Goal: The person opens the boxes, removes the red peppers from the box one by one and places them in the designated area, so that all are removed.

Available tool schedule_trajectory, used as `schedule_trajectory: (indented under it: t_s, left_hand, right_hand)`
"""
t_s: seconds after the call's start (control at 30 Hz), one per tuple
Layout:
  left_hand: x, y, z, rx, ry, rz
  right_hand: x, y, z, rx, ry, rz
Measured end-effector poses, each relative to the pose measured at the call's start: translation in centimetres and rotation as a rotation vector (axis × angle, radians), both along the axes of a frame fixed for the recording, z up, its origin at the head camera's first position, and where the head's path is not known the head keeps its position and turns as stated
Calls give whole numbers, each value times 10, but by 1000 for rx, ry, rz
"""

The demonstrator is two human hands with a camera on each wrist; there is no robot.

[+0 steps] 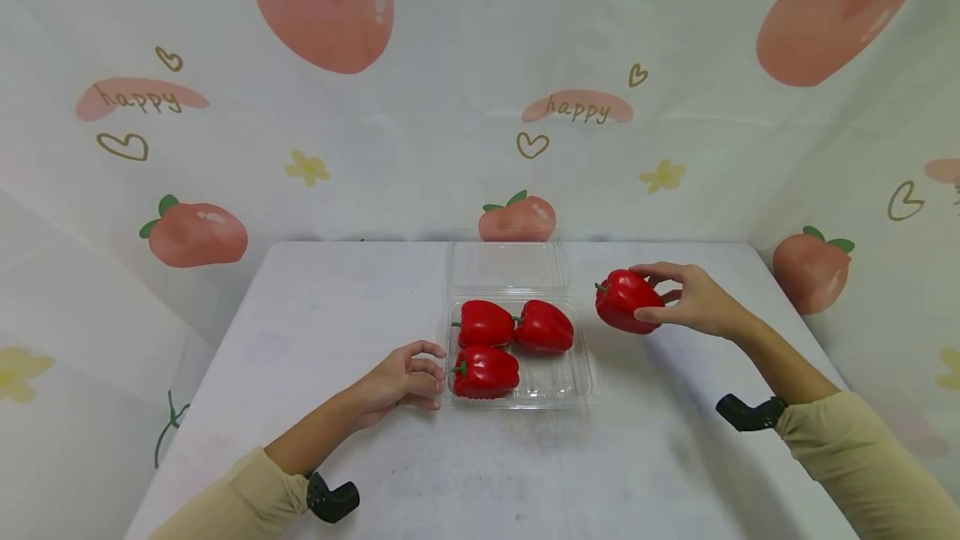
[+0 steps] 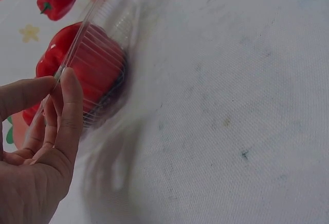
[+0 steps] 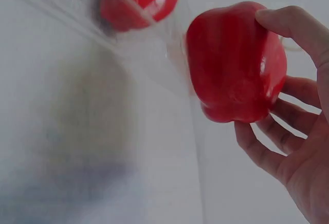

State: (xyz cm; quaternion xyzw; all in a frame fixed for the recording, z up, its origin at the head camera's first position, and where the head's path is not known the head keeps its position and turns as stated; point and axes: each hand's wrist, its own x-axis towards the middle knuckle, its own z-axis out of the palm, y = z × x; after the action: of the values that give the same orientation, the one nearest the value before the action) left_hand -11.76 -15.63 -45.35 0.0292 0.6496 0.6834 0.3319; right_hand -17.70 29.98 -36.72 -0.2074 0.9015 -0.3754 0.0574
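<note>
My right hand (image 1: 693,298) grips a red bell pepper (image 1: 626,301) above the table, to the right of a clear plastic clamshell box (image 1: 555,373). The right wrist view shows the thumb on one side of this pepper (image 3: 234,62) and the fingers on the other. At the box's left edge, my left hand (image 1: 397,382) pinches the rim between thumb and fingers, as the left wrist view shows near the box wall (image 2: 115,34). Inside the box lie two peppers at the back and one pepper (image 1: 487,372) at front left. The front right part holds no pepper.
The box's transparent lid (image 1: 510,265) lies folded open toward the back of the white table (image 1: 330,298). A printed cloth (image 1: 420,148) hangs behind the table. Dark wrist cameras sit on both forearms.
</note>
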Motion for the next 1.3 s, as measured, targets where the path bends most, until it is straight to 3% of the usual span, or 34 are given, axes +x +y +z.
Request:
schedule_trajectory:
  t_s: [0.33,0.7,0.97,1.3]
  left_hand:
    - [0,0,-1,0,-1,0]
    - [0,0,-3,6,2,-1]
    - [0,0,-2,3,-1,0]
    - [-1,1,-4,2,-4,2]
  right_hand:
    - [-4,28,-9,-4,1,-103]
    - [-7,53,-27,65,-59,-137]
    - [-3,67,-40,144,-79,-117]
    - [1,85,-53,153,-107,-132]
